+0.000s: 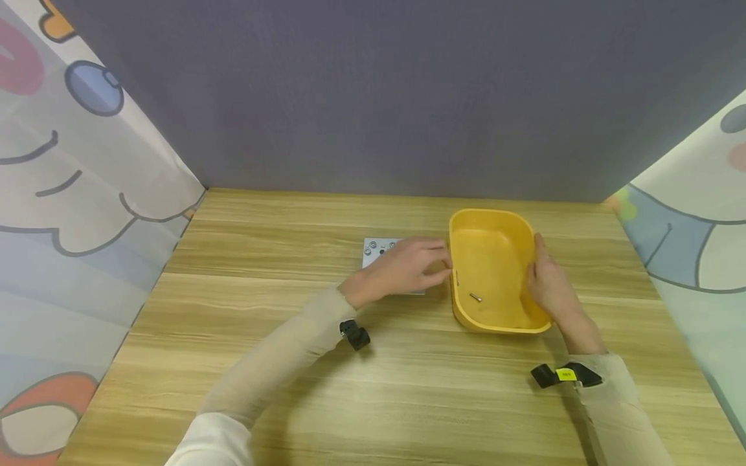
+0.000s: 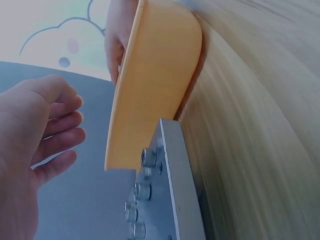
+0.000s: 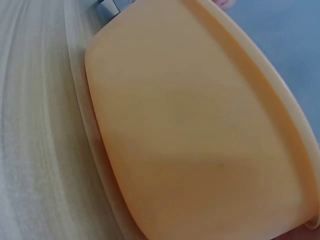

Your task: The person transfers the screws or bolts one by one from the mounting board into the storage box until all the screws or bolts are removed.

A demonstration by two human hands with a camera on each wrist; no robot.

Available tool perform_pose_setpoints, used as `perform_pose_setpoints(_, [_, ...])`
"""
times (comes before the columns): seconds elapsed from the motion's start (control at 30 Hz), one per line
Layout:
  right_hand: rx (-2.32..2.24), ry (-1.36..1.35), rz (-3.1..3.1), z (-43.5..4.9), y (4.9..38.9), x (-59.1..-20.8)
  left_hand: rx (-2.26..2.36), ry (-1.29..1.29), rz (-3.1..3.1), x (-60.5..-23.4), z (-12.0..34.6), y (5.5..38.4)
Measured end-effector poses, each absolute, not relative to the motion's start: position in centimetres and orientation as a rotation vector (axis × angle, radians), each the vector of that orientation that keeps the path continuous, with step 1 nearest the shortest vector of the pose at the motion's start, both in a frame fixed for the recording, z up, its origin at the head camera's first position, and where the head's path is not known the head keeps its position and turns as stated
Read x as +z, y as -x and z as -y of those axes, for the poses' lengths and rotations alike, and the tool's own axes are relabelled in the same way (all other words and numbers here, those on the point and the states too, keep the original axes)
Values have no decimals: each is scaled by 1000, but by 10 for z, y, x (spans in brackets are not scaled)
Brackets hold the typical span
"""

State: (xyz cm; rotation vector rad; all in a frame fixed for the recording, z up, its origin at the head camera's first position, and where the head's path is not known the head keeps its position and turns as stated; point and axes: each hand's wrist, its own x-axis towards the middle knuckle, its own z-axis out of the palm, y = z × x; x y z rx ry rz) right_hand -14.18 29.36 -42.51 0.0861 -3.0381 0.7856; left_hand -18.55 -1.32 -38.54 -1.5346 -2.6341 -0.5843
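A yellow plastic bin point(image 1: 492, 259) stands on the table, with a small screw point(image 1: 476, 298) on its floor and a second tiny dark piece along its left wall. My right hand point(image 1: 550, 285) holds the bin's right side, thumb over the rim. At the left rim hovers my left hand point(image 1: 410, 265), its fingers loosely bent and nothing visible between them; the left wrist view shows this hand point(image 2: 45, 120) too. Beneath the left forearm and hand lies a metal plate point(image 2: 185, 185) with several socket-head screws point(image 2: 142, 191) standing up from it, partly hidden in the head view.
The wooden table point(image 1: 373, 388) ends at a grey back panel point(image 1: 408, 97). Patterned curtains point(image 1: 35, 259) hang on both sides. Each wrist carries a black camera mount point(image 1: 354, 334).
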Motion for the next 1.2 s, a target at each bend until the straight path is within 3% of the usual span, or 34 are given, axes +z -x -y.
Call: perform_pose_setpoints(1.2, [786, -59, 3035, -293, 143, -427, -663, 1354, 2695, -410, 60, 180])
